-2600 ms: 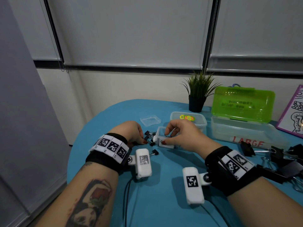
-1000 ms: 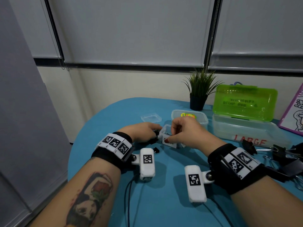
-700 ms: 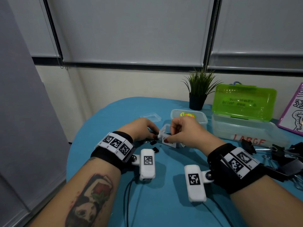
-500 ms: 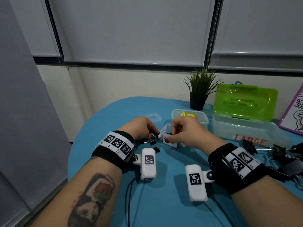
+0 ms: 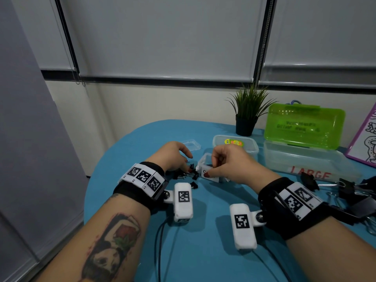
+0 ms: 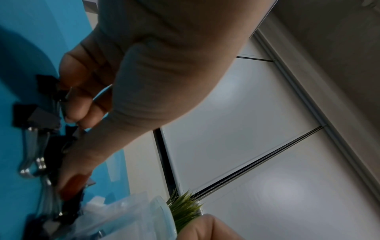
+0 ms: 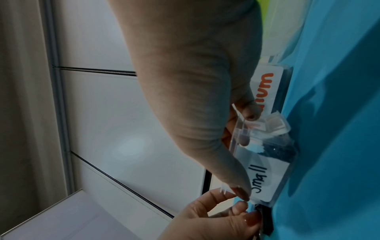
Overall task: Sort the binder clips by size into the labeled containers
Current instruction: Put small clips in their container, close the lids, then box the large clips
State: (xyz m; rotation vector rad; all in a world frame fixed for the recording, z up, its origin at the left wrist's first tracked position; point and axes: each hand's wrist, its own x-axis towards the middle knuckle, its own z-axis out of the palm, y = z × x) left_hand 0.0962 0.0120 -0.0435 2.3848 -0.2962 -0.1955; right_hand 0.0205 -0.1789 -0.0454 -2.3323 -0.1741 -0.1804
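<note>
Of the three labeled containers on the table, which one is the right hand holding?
The small clear box labeled "Small", gripped by the right hand; the "Medium" tub and "LARGE" bin sit untouched behind it.

We see open blue table in front of both wrists. Ahead it tightens: the small container sits between the hands, small binder clips lie scattered just left of it, the medium container and large container wall the far side, and large binder clips crowd the right edge.
</note>
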